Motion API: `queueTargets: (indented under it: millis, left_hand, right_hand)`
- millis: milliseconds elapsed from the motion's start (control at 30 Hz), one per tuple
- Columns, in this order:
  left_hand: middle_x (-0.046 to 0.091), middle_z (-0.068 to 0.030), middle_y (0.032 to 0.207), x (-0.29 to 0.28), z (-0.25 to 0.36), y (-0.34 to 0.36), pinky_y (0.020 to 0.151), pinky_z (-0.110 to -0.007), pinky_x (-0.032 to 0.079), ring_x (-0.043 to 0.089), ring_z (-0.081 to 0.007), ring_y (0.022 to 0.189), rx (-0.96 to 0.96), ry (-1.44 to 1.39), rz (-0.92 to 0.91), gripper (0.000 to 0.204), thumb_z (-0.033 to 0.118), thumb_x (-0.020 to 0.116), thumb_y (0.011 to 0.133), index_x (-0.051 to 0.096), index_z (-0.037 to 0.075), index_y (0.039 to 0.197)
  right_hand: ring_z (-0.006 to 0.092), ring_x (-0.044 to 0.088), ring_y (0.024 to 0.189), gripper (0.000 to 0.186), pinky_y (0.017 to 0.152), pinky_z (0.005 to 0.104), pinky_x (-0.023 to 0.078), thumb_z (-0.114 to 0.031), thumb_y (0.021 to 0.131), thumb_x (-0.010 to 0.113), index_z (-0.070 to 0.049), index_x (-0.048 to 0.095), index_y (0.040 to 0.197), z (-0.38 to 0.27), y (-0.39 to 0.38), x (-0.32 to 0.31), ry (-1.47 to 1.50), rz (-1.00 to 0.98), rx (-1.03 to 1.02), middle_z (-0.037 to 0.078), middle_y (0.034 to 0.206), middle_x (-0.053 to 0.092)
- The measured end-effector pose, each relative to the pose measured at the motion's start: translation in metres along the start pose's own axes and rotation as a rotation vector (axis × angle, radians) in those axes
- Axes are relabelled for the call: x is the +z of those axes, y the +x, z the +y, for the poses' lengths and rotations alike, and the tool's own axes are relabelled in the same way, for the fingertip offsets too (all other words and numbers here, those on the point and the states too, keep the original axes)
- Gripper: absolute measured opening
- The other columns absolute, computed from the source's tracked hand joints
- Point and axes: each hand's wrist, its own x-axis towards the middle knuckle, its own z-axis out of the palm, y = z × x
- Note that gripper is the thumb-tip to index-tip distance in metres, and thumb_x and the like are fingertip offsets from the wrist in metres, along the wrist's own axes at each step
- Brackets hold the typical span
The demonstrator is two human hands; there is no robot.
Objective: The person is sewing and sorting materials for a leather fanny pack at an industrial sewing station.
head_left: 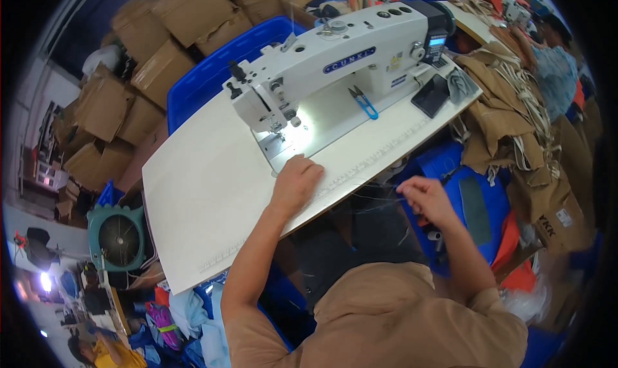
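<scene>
My left hand (296, 182) rests on the white sewing table (193, 194) below the needle area, fingers curled down; what is under them is hidden. My right hand (421, 197) is off the front edge, fingertips pinched on thin pale thread (380, 196) that trails below the table edge. The white industrial sewing machine (335, 46) stands at the back, its lamp lighting the metal plate around the needle. Blue-handled snips (367, 107) lie on the bed; a dark phone (430, 94) and grey cloth (460, 84) are at its right end.
Cardboard boxes (170, 14) and a blue tub (199, 52) stand behind. A green fan (118, 238) is left. Brown fabric pieces (496, 110) and blue bins (438, 162) are right. Two other people (553, 78) (106, 352) appear at far right and lower left.
</scene>
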Motion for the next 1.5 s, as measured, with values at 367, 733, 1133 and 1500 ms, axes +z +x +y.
queueTargets:
  millis: [367,733,1133,1500]
  left_hand:
    - [0.064,-0.0107,0.083,-0.006,-0.024,-0.011,0.069,-0.036,0.050,0.062,-0.0277,0.074,-0.543,-0.238,0.180,0.008,0.009,0.066,0.091,0.068,0.002,0.091]
    - [0.065,-0.0105,0.083,-0.009,-0.036,-0.015,0.071,-0.035,0.050,0.061,-0.0245,0.074,-0.632,-0.299,0.130,0.010,0.010,0.066,0.089,0.068,0.000,0.090]
    - [0.064,-0.0087,0.081,-0.013,-0.035,-0.015,0.069,-0.031,0.049,0.059,-0.0182,0.071,-0.719,-0.381,0.105,0.009,0.008,0.067,0.088,0.068,-0.001,0.090]
    - [0.064,-0.0081,0.081,-0.010,-0.037,-0.017,0.069,-0.032,0.048,0.058,-0.0192,0.073,-0.697,-0.389,0.116,0.008,0.009,0.069,0.087,0.069,0.001,0.089]
  right_hand:
    - [0.0114,0.055,0.058,0.022,0.053,0.0285,0.044,-0.023,0.096,0.064,-0.003,0.071,0.100,-0.084,0.128,0.001,-0.477,0.110,-0.453,0.001,0.069,0.058]
    - [0.0355,0.066,0.085,0.017,0.074,0.0463,0.055,-0.019,0.093,0.057,-0.005,0.066,0.093,-0.080,0.193,0.028,-1.096,0.484,-0.745,0.013,0.093,0.066]
    - [0.0355,0.068,0.089,0.020,0.074,0.0434,0.058,-0.006,0.085,0.055,0.000,0.065,0.101,-0.048,0.221,0.018,-1.477,0.457,-0.567,0.018,0.100,0.066]
    - [0.0394,0.067,0.086,0.048,0.076,0.0460,0.051,-0.045,0.095,0.062,0.002,0.063,0.106,-0.042,0.147,-0.010,-0.878,0.591,-0.297,0.022,0.091,0.069]
